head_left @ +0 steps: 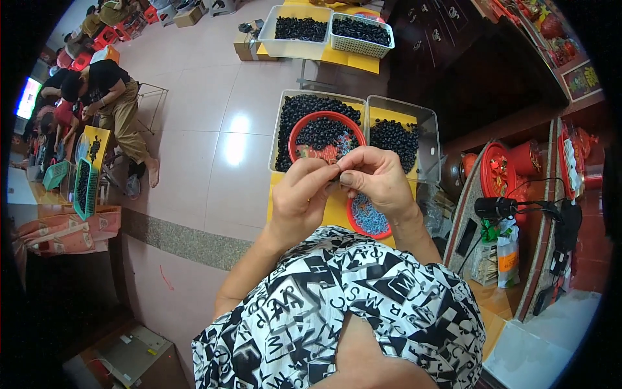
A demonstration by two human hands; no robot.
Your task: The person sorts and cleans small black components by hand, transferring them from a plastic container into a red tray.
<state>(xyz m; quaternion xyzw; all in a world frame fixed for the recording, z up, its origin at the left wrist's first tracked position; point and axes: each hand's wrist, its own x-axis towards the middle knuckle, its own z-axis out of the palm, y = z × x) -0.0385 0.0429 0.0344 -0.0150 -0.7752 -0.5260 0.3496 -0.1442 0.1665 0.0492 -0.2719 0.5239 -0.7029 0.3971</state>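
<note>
My left hand and my right hand meet fingertip to fingertip above the near side of a red round basin. Both are closed in a pinch around something small and dark, too small to make out. The basin holds small black ring-like parts and some blue bits, and it rests on a clear bin full of the same black parts. Beside that stands a second clear bin with more black parts. Partly hidden under my right hand is a red dish of small blue pieces.
A yellow table carries the bins. Beyond it, a white tub and a white basket of black parts sit on another yellow top. Shelves with red decorations line the right. At left, a person sits near green baskets.
</note>
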